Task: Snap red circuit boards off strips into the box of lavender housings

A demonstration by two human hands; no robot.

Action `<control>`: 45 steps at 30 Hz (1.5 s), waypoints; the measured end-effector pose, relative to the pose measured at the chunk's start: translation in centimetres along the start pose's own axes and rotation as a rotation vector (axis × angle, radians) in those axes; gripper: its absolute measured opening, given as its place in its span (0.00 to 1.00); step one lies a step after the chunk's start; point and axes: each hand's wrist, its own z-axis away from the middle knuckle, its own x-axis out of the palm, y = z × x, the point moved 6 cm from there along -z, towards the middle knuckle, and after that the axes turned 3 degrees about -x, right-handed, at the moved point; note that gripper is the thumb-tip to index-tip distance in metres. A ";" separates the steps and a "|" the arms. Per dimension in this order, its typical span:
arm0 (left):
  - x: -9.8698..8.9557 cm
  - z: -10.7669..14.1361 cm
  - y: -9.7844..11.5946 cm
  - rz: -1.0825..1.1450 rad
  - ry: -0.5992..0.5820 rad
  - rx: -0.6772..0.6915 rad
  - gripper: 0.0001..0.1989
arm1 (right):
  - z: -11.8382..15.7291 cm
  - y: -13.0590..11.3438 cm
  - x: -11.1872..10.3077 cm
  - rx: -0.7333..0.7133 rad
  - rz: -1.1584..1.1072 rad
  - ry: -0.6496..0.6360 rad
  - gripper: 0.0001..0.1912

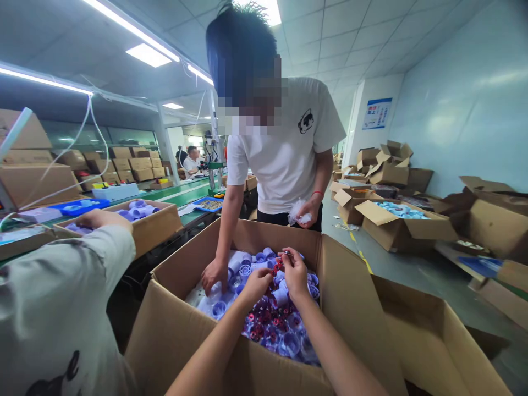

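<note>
A large open cardboard box (173, 313) stands in front of me with lilac plastic cups (219, 309) inside. Shiny red translucent parts (264, 322) lie over the cups on the near side. Above them, my left hand (256, 285) is closed, its fingertips pinching small red parts (277, 268). My right hand (295, 278) meets it from the right, fingers bent and pinched on the same red parts. The exact shape of these pieces is too small to make out. A co-worker's hand (215, 275) reaches among the cups at the box's left side.
The co-worker opposite holds crumpled clear plastic (297, 213). At left, another person's arm (111, 247) reaches into a shallow carton (159, 228) of lilac cups beside a green conveyor (190, 190). Open cartons (396, 234) stand on the floor at right.
</note>
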 end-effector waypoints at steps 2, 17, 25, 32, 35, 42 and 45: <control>-0.1 0.0 0.0 0.006 0.024 -0.002 0.06 | 0.1 -0.2 0.1 -0.018 0.000 -0.017 0.20; -0.7 0.0 0.4 -0.093 0.119 0.103 0.11 | 0.6 -0.4 0.6 -0.070 0.055 -0.083 0.18; -0.3 0.1 0.9 -0.068 0.079 0.169 0.04 | 0.6 -0.5 0.8 -0.032 0.026 -0.090 0.19; -0.8 0.1 0.9 -0.085 0.103 0.193 0.11 | 1.2 -1.1 1.1 -0.105 0.088 -0.148 0.14; -1.0 0.2 1.0 -0.067 0.112 0.188 0.14 | 1.5 -1.6 1.3 -0.162 0.139 -0.197 0.11; -0.1 0.6 1.9 -0.018 0.086 0.264 0.06 | 1.2 -0.6 1.5 0.042 -0.035 -0.165 0.16; -0.3 0.8 2.2 -0.054 0.117 0.292 0.07 | 1.2 -0.1 1.9 0.109 -0.067 -0.194 0.17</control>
